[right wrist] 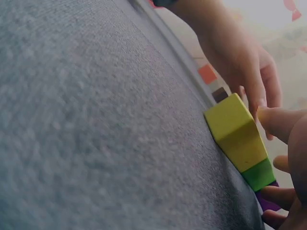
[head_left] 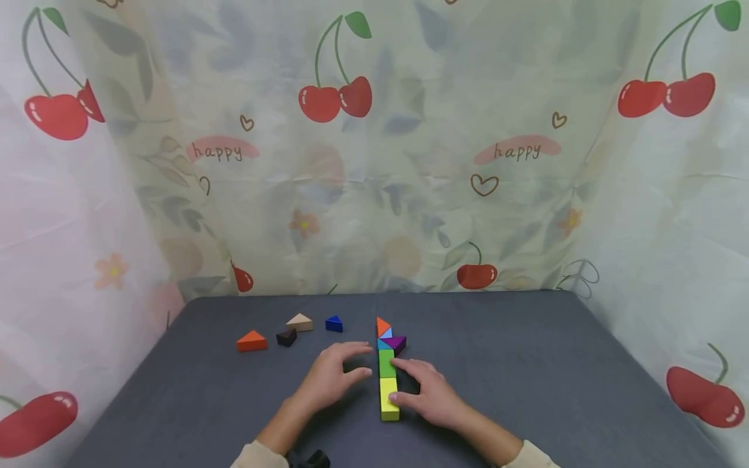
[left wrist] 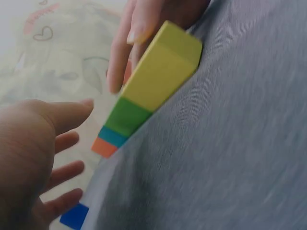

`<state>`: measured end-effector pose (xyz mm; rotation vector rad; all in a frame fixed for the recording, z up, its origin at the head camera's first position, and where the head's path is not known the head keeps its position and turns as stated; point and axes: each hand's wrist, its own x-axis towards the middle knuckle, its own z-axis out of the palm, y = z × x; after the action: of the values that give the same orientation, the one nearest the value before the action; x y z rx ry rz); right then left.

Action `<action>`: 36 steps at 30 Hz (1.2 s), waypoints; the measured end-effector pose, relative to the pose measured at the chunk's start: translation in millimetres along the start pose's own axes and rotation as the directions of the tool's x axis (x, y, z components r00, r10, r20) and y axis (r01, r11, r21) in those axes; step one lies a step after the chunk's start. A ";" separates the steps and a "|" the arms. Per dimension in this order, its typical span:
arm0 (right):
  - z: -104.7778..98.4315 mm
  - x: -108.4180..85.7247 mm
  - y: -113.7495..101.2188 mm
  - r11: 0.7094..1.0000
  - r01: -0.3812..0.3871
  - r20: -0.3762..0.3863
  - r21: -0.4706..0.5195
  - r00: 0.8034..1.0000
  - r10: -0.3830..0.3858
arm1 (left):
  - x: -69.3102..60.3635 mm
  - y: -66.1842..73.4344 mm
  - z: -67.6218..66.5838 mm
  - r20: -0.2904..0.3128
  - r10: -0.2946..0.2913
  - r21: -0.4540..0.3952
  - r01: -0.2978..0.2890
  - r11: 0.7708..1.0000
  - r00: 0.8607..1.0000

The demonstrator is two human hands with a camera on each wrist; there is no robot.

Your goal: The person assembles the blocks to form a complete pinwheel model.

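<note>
A row of blocks runs away from me along the middle of the table. Nearest is a yellow block (head_left: 389,414), then a green block (head_left: 386,367), a teal piece (head_left: 383,345), a light blue piece (head_left: 387,333) and an orange triangular block (head_left: 382,326) at the far end. A purple triangular block (head_left: 396,342) juts out to the right. My right hand (head_left: 435,396) touches the row from the right, its thumb over the yellow block and fingers by the green one. On the left side, my left hand (head_left: 328,377) hovers apart from the blocks, fingers spread and holding nothing.
Farther left on the dark grey table (head_left: 205,390) lie a larger orange triangular block (head_left: 252,342), a black block (head_left: 287,337), a beige triangular block (head_left: 300,322) and a blue triangular block (head_left: 334,324). A black object (head_left: 316,459) shows at the bottom edge. Printed curtains (head_left: 404,214) enclose the table.
</note>
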<state>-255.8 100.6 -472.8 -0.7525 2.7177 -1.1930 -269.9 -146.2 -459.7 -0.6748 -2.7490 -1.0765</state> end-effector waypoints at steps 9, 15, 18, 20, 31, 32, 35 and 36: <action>4.0 -1.7 0.5 0.999 0.044 -0.025 0.013 0.999 -0.043 | 10.6 -15.8 -11.8 -0.176 0.128 0.256 -0.080 0.963 0.976; 5.3 -1.9 2.1 0.999 0.028 -0.027 0.031 0.999 -0.028 | 20.8 -33.3 -20.3 -0.207 0.259 0.436 -0.148 0.888 0.943; 5.9 -2.5 2.9 0.999 0.034 -0.036 0.036 0.999 -0.033 | 27.6 -40.4 -24.6 -0.206 0.292 0.502 -0.155 0.851 0.934; 5.6 -2.9 2.8 0.998 0.043 -0.040 0.039 0.998 -0.041 | 31.6 -43.7 -27.9 -0.206 0.295 0.530 -0.147 0.835 0.933; 5.9 -4.1 3.3 0.999 0.027 -0.024 0.043 0.999 -0.026 | 49.3 -63.5 -39.1 -0.165 0.243 0.621 -0.091 0.779 0.956; 6.1 -3.8 3.6 0.999 0.021 -0.020 0.040 1.000 -0.021 | 50.5 -65.0 -39.6 -0.159 0.227 0.624 -0.080 0.777 0.961; 6.5 -3.0 4.2 0.999 0.015 -0.019 0.033 1.000 -0.014 | 53.7 -68.9 -40.2 -0.142 0.178 0.630 -0.049 0.775 0.974; 6.5 -3.0 4.4 0.999 0.014 -0.019 0.032 1.000 -0.014 | 54.6 -69.7 -40.2 -0.138 0.162 0.630 -0.040 0.776 0.977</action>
<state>-253.2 100.2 -480.7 -0.7619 2.7059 -1.2493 -351.8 -198.5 -458.7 -0.5663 -2.6142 -0.1403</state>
